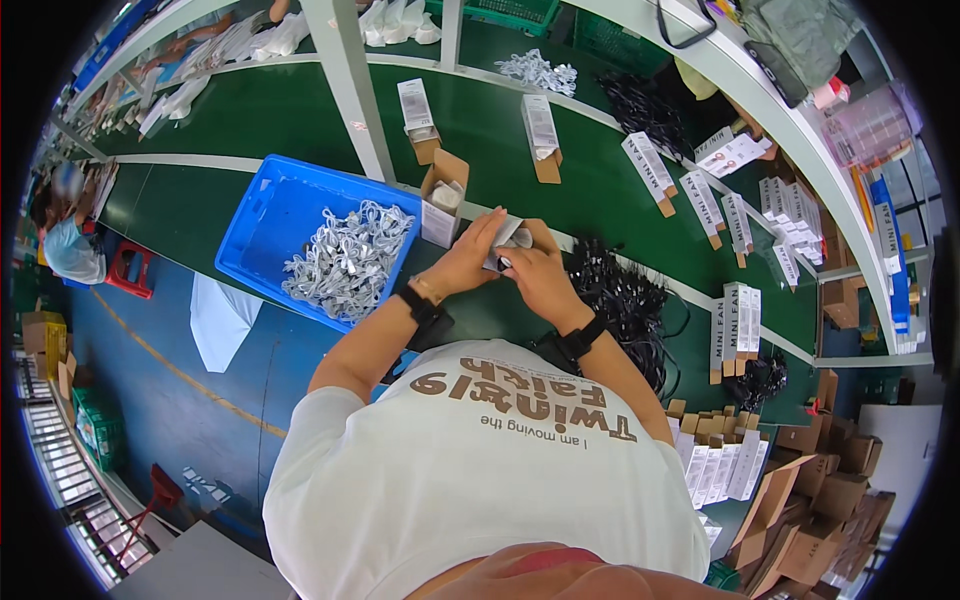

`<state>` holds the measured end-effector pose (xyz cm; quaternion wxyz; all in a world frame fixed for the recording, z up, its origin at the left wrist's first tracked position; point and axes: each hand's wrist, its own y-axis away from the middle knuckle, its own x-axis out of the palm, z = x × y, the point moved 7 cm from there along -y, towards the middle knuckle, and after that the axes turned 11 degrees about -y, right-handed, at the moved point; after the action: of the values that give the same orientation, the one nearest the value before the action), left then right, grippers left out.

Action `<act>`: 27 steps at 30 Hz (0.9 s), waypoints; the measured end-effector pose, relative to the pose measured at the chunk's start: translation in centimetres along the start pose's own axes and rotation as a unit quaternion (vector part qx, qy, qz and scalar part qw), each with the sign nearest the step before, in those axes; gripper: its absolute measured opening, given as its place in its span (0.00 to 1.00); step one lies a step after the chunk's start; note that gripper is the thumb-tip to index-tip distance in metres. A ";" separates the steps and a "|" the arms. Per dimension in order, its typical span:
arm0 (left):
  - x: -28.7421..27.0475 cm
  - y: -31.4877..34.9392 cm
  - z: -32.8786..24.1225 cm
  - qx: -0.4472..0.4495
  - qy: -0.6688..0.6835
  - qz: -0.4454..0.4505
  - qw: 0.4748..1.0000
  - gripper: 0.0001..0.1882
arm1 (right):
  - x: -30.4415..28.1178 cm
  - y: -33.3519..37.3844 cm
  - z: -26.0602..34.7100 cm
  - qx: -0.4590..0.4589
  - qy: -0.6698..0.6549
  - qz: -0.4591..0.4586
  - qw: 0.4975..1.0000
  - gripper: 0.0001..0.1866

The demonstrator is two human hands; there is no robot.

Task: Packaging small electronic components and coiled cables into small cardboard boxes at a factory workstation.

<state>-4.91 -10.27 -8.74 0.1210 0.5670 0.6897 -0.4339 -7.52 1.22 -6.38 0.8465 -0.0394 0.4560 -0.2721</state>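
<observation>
A small white carton [512,240] with its brown flaps open is between my two hands at the bench edge. My left hand [464,264] is closed round its left side. Curled against its near and right side is my right hand [546,282], its fingers at the opening. Something pale shows inside, mostly hidden by the fingers. Just left of my hands stands another open carton [440,222] with a white item in it. The blue bin [232,245] by my left forearm holds a heap of white cables [350,262]. Black cords [618,305] lie in a pile beside my right hand.
White cartons [540,128] lie along the green conveyor [480,130] beyond the bench. A white frame post [348,90] rises at the far left of my hands. Upright cartons [735,325] stand at the right, and a person [72,245] sits far left.
</observation>
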 end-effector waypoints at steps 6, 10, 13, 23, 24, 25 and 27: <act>3.9 -2.0 1.2 -0.015 0.006 0.148 0.989 0.37 | -1.2 3.1 -2.6 0.119 -0.009 -0.038 0.992 0.16; 5.5 -1.0 -1.1 -0.090 0.078 0.138 0.983 0.37 | -3.4 4.9 -4.0 0.178 0.007 -0.090 0.980 0.11; 6.7 -0.7 -2.3 -0.092 0.076 0.142 0.983 0.38 | -4.3 4.9 -3.4 0.183 0.052 -0.056 0.980 0.09; 8.5 0.8 -2.0 -0.162 0.090 0.129 0.974 0.41 | -4.4 5.5 -3.4 0.181 0.105 -0.067 0.976 0.04; 8.5 1.1 -2.1 -0.162 0.096 0.123 0.974 0.40 | -4.1 5.6 -3.5 0.183 0.103 -0.057 0.976 0.03; 8.6 1.2 -2.3 -0.162 0.103 0.119 0.974 0.39 | -4.6 5.9 -3.4 0.196 0.106 -0.066 0.973 0.03; 8.9 1.3 -2.8 -0.148 0.116 0.133 0.973 0.39 | -4.7 6.2 -2.7 0.207 0.088 -0.003 0.974 0.05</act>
<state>-5.77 -2.22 -13.49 0.1799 0.6760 0.6738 -0.2382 -9.05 9.32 -6.42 0.7918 0.1599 0.4626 -0.3654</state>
